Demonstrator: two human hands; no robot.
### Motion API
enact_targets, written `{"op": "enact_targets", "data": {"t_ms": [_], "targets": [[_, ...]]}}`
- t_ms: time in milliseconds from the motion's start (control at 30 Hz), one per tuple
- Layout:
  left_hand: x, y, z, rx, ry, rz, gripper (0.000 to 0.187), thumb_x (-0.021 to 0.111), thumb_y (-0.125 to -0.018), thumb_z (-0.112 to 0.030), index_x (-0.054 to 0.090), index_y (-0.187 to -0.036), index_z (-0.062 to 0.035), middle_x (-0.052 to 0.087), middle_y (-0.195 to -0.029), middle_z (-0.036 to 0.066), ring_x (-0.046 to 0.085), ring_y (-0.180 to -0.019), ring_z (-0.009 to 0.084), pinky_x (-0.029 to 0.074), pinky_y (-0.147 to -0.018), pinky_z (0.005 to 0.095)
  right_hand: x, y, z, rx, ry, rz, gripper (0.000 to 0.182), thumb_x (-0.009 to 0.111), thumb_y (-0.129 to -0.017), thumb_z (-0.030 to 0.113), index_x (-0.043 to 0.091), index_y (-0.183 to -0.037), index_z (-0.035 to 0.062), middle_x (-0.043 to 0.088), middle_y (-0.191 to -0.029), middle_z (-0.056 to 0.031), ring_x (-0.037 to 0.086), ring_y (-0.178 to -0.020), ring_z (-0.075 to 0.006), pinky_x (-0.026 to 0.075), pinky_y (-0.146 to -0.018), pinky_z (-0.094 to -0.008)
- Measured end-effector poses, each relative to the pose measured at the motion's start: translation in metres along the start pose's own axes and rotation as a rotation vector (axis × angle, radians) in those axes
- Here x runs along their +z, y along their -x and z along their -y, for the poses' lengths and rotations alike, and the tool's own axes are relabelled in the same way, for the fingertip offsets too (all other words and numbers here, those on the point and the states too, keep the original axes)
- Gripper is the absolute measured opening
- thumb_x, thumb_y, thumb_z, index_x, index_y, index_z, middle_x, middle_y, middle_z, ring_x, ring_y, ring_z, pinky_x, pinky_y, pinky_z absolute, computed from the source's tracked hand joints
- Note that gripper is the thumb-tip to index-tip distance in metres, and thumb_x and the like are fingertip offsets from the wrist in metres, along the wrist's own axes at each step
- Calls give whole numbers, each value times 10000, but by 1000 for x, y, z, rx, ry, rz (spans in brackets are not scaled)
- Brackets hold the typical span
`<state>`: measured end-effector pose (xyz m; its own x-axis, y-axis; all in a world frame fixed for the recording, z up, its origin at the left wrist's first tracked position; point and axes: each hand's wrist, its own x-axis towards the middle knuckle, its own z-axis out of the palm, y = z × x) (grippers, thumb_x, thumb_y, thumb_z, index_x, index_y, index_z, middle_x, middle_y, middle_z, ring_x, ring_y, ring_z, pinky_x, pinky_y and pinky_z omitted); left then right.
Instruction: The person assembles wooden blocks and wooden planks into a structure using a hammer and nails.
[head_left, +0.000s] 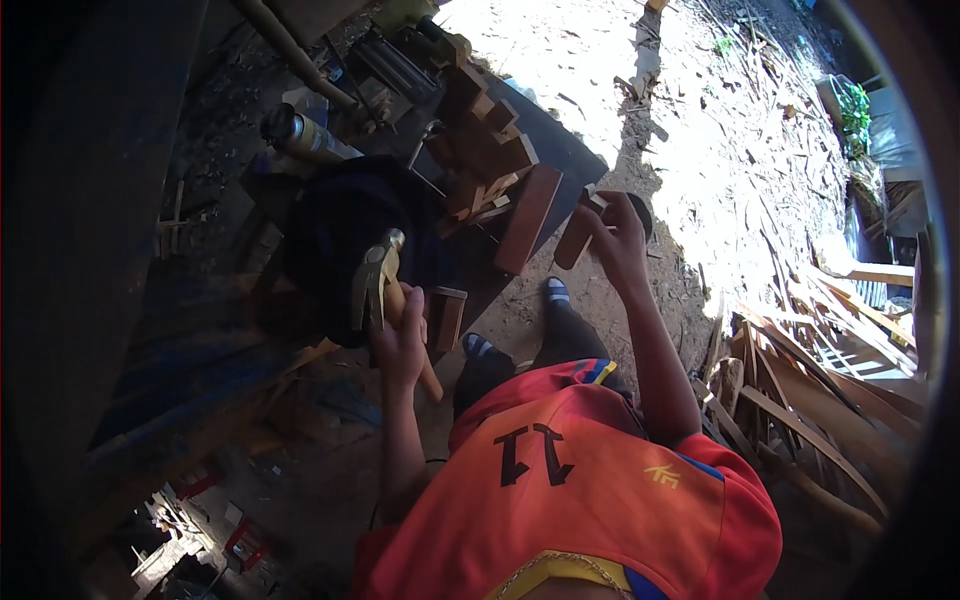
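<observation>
My left hand is wrapped round the wooden handle of a claw hammer, its metal head pointing up. Close beside that hand is a small reddish-brown wooden block. Farther right, my right hand grips a brown wooden piece between thumb and fingers. A dark rounded thing shows behind the right fingers, too unclear to name. Between the hands, a longer reddish board lies on the dark tabletop, next to a pile of cut wooden pieces.
A cylindrical container and a dark cloth-like bundle are at the left of the table. Metal bars lie at its far end. Long wood strips are heaped on the right. Shavings cover the sunlit ground.
</observation>
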<state>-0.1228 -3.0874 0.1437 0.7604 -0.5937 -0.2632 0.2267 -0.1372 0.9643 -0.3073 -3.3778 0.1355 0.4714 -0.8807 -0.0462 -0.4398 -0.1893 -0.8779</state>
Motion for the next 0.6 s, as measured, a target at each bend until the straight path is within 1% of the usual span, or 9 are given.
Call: {"op": "enact_targets", "data": {"t_ms": [33,133,167,267,333,367,433,500,600], "targets": [[3,6,6,-25,-90,-31,149,608,-1042,-191,567,-1068,-50,612,-895,25,561,-607,75,474,-580,250,0,-13,-16,-55,39,-12,412,770,-928,300,653,-1191,5,675,-890,-65,653,-788,-113,533,-684,-298],[31,11,29,288,-541,-61,212,639,-1025,-231,608,-1100,-36,633,-900,57,635,-725,166,509,-664,347,-6,-67,-49,76,-36,119,523,770,-906,400,655,-1190,-24,701,-895,-129,712,-825,-194,570,-683,-327],[51,11,23,229,-580,-70,245,694,-929,-201,628,-1086,-24,660,-914,209,671,-901,442,522,-771,486,-7,-88,-60,97,-53,176,516,766,-908,396,660,-1173,-33,705,-889,-131,719,-802,-197,577,-668,-328],[119,-7,33,210,-782,-74,274,711,-899,-197,626,-1110,-45,678,-975,237,679,-949,454,527,-772,503,-8,-178,-94,118,-56,413,476,756,-922,377,671,-1136,-40,705,-870,-117,717,-744,-180,581,-625,-316],[170,-38,44,116,-726,-111,319,722,-891,-214,617,-1145,-52,688,-1004,240,677,-990,461,536,-800,518,-4,-244,-117,116,3,623,421,751,-944,352,672,-1128,-19,690,-857,-78,690,-721,-132,563,-603,-291],[190,-50,50,56,-703,-111,341,727,-888,-223,613,-1162,-55,693,-1019,242,676,-1010,464,540,-814,526,1,-274,-134,94,-12,718,398,743,-952,336,668,-1107,-22,706,-858,-93,704,-685,-146,567,-578,-291],[221,-64,72,-5,-770,-119,423,740,-881,-228,586,-1236,-59,705,-1071,238,674,-1044,468,550,-854,535,4,-307,-153,113,3,804,388,739,-955,325,663,-1101,-26,716,-864,-106,705,-656,-159,565,-560,-290],[243,-70,82,3,-828,-222,397,746,-864,-205,596,-1207,-74,697,-1086,225,673,-1034,454,546,-843,524,4,-335,-144,34,79,820,372,728,-968,301,655,-1110,-35,723,-857,-118,701,-626,-166,559,-540,-282],[263,-94,96,-5,-866,-319,413,757,-844,-177,591,-1210,-80,667,-1138,204,652,-1075,438,540,-867,507,16,-355,-161,40,-25,890,456,750,-924,344,648,-1144,-42,746,-899,-155,755,-718,-205,607,-597,-336]]}}
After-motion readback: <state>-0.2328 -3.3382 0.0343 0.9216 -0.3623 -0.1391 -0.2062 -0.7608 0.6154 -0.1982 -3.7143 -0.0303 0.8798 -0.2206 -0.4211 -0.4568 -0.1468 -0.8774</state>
